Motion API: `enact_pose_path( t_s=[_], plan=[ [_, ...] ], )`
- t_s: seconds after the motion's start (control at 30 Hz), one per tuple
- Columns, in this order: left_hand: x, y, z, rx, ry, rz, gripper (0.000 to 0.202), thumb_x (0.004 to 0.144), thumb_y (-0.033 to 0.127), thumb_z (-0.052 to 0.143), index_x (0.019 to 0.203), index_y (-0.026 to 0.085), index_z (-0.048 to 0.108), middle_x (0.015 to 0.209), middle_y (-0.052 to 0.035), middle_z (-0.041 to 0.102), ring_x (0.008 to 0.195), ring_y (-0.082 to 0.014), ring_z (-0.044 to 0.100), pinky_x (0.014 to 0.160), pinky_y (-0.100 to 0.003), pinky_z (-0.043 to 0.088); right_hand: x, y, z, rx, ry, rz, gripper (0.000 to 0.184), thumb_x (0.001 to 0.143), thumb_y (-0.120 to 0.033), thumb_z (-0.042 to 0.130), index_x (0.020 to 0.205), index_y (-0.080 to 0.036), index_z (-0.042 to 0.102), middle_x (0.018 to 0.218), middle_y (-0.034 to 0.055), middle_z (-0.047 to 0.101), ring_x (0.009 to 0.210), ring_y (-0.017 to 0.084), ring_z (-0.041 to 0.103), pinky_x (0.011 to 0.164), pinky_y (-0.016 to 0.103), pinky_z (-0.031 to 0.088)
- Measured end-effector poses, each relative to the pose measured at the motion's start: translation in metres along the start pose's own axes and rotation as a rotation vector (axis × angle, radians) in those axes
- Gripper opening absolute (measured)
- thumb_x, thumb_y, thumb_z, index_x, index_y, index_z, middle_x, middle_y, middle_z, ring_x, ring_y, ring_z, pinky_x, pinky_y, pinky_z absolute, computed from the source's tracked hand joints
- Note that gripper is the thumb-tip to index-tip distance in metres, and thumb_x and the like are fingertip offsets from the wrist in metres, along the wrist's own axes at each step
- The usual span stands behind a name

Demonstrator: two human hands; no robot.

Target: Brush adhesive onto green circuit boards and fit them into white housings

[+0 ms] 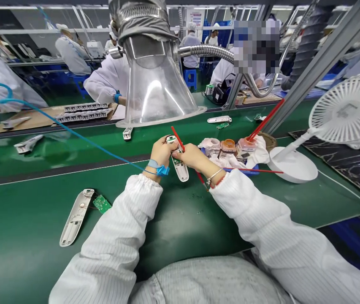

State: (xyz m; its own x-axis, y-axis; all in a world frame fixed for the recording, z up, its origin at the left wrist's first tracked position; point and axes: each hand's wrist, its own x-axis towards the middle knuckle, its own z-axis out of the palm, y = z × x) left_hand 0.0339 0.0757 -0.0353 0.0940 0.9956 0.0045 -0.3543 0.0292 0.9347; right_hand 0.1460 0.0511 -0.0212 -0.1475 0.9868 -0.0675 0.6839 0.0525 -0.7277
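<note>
Now our left hand (162, 154) pinches a remote casing (181, 172) with a green board (176, 159) inside; our right hand (188, 157) presses against it; left of it, a second casing (76, 219) lies beside its loose board (101, 204).

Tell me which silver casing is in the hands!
The silver casing held up between the left hand and right hand. The other silver casings lie untouched on the green mat.

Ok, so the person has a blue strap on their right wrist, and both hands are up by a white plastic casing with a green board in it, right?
Not quite: the blue strap is on the left wrist, not the right, as the head view shows. The rest stands: the left hand and right hand are up by the white plastic casing.
</note>
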Motion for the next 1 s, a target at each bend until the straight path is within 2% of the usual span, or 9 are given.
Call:
enact_pose_path(
  t_s=[0.1,0.23,0.33,0.43,0.5,0.63,0.8,0.9,1.0],
  plan=[
    [-0.001,0.017,-0.002,0.067,-0.164,-0.094,0.024,0.055,0.022,0.077,0.07,0.011,0.062,0.067,-0.0029,0.062,0.062,-0.0142,0.058,0.062,-0.028,0.046,-0.004,-0.003,-0.015,0.087,-0.067,-0.003,0.033,0.082,-0.035,0.058,0.059,-0.015,0.048,0.045,-0.0044,0.042,0.041,0.008,0.04,0.045,0.022,0.031],
    [-0.017,0.047,-0.002,0.106,-0.327,-0.151,0.033,0.067,0.038,0.072,0.084,0.012,0.065,0.075,-0.0052,0.065,0.07,-0.0164,0.061,0.067,-0.029,0.049,-0.022,-0.009,-0.036,0.21,-0.162,-0.036,0.035,0.081,-0.038,0.058,0.059,-0.017,0.043,0.04,-0.0077,0.032,0.034,0.005,0.028,0.037,0.02,0.022],
    [-0.033,0.058,0.001,0.079,-0.291,-0.137,0.041,0.072,0.043,0.067,0.1,0.014,0.062,0.08,-0.0043,0.066,0.073,-0.0146,0.062,0.068,-0.027,0.05,-0.035,-0.01,-0.042,0.282,-0.219,-0.072,0.031,0.081,-0.038,0.058,0.063,-0.016,0.045,0.041,-0.0085,0.031,0.033,0.004,0.025,0.034,0.018,0.019],
    [-0.048,0.058,0.004,0.077,-0.232,-0.117,0.059,0.066,0.024,0.075,0.12,0.016,0.051,0.091,-0.0045,0.067,0.081,-0.0152,0.063,0.074,-0.026,0.049,-0.044,-0.004,-0.04,0.345,-0.264,-0.119,0.029,0.082,-0.041,0.057,0.07,-0.016,0.048,0.043,-0.0088,0.03,0.034,0.004,0.025,0.033,0.017,0.018],
    [-0.057,0.056,0.005,0.096,-0.229,-0.092,0.068,0.063,0.015,0.076,0.125,0.016,0.046,0.097,-0.0059,0.067,0.086,-0.0168,0.064,0.078,-0.028,0.049,-0.048,0.0,-0.038,0.375,-0.291,-0.144,0.028,0.082,-0.043,0.057,0.076,-0.016,0.051,0.047,-0.0081,0.034,0.035,0.005,0.028,0.033,0.017,0.02],
    [-0.07,0.056,0.008,0.118,-0.254,-0.001,0.066,0.066,0.013,0.074,0.125,0.017,0.046,0.108,-0.0076,0.065,0.094,-0.0191,0.063,0.084,-0.031,0.051,-0.058,0.0,-0.039,0.433,-0.326,-0.213,0.03,0.08,-0.046,0.059,0.083,-0.016,0.056,0.058,-0.0048,0.046,0.041,0.006,0.037,0.037,0.017,0.029],
    [-0.086,0.06,0.011,0.161,-0.271,0.061,0.062,0.069,0.013,0.071,0.126,0.022,0.046,0.118,-0.0069,0.06,0.1,-0.0196,0.062,0.086,-0.03,0.052,-0.074,-0.006,-0.04,0.501,-0.254,-0.284,0.017,0.081,-0.033,0.061,0.084,-0.016,0.06,0.076,-0.0008,0.058,0.07,0.011,0.053,0.06,0.019,0.04],
    [-0.095,0.059,0.014,0.149,-0.237,0.063,0.064,0.067,0.014,0.074,0.124,0.024,0.046,0.119,-0.0065,0.06,0.103,-0.0203,0.06,0.086,-0.03,0.052,-0.081,-0.008,-0.04,0.482,-0.25,-0.322,0.013,0.082,-0.03,0.06,0.083,-0.017,0.059,0.075,-0.0018,0.057,0.07,0.011,0.051,0.061,0.02,0.038],
    [-0.099,0.056,0.017,0.188,-0.198,0.088,0.053,0.068,0.016,0.074,0.116,0.02,0.052,0.114,-0.0068,0.063,0.099,-0.0188,0.062,0.084,-0.027,0.053,-0.086,-0.01,-0.04,0.439,-0.224,-0.333,0.016,0.082,-0.029,0.059,0.072,-0.016,0.056,0.062,-0.0043,0.049,0.057,0.008,0.042,0.052,0.019,0.032]
  ],
)
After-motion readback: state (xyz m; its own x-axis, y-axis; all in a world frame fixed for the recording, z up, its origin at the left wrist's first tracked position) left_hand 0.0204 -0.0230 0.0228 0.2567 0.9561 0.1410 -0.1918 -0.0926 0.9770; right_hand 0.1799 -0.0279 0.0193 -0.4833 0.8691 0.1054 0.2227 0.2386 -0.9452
